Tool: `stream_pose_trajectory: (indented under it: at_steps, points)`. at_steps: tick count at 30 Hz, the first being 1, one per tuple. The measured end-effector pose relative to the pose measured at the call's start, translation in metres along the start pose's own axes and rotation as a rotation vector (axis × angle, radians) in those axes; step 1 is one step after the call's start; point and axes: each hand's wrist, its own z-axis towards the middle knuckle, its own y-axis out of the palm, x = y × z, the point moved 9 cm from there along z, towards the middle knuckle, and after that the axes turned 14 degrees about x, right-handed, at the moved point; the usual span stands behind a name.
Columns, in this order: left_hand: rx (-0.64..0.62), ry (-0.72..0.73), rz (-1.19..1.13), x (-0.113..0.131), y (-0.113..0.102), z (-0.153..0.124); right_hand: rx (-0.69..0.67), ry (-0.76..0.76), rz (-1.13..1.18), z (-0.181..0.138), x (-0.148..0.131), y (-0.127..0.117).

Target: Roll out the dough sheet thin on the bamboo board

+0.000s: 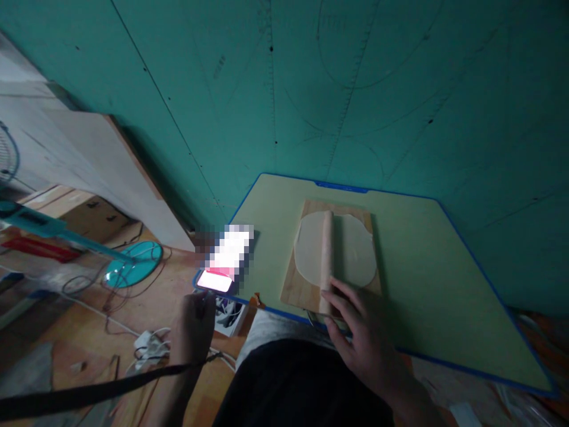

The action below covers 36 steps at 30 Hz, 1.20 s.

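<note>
A wooden rolling pin (326, 249) lies lengthwise across a flat round sheet of dough (351, 252) on a wooden board (302, 290). The board rests on a pale yellow table with a blue rim (427, 273). My right hand (360, 332) rests on the near end of the pin, fingers stretched flat over it. My left hand (193, 329) is at the table's near left corner, fingers curled around the bottom edge of a lit phone (222, 267).
A teal wall (355, 89) rises right behind the table. On the wooden floor to the left are a teal fan base (133, 264), cables, a white power strip (149, 344) and a cardboard box (95, 216). A dark strap (89, 391) crosses the lower left.
</note>
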Motion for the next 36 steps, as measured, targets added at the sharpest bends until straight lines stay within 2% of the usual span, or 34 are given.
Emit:
stream_pose_trajectory:
  at_steps: [5, 12, 14, 18, 22, 24, 26, 29, 31, 33, 36]
  points:
    - [0.103, -0.044, -0.035, -0.013, -0.003, 0.004, 0.002, -0.004, -0.021, 0.0, -0.001, 0.0]
    - [0.102, 0.071, -0.037, -0.033, -0.008, -0.001, -0.008, -0.016, -0.051, 0.0, -0.001, 0.002]
    - [0.106, 0.022, -0.074, -0.049, -0.016, 0.001, -0.012, -0.021, -0.059, -0.002, 0.002, 0.003]
    - [0.086, -0.167, -0.14, -0.095, -0.04, 0.019, 0.017, -0.086, -0.096, -0.004, 0.005, 0.003]
    - [0.078, -0.275, -0.102, -0.138, -0.061, 0.037, 0.027, -0.156, -0.094, -0.003, 0.003, 0.004]
    - [0.05, -0.326, -0.095, -0.156, -0.057, 0.037, 0.042, -0.174, -0.096, -0.002, 0.002, 0.003]
    - [0.004, -0.369, -0.098, -0.169, -0.042, 0.034, 0.056, -0.184, -0.103, -0.002, 0.003, 0.003]
    - [-0.061, -0.395, -0.114, -0.174, -0.009, 0.035, 0.057, -0.188, -0.112, -0.004, 0.004, 0.004]
    - [-0.082, -0.39, -0.115, -0.169, 0.007, 0.046, 0.052, -0.18, -0.108, -0.005, 0.005, 0.004]
    - [-0.072, -0.368, -0.099, -0.162, 0.008, 0.065, 0.037, -0.166, -0.106, -0.005, 0.006, 0.005]
    - [-0.015, -0.299, -0.052, -0.145, -0.014, 0.091, -0.001, -0.135, -0.117, -0.006, 0.006, 0.007]
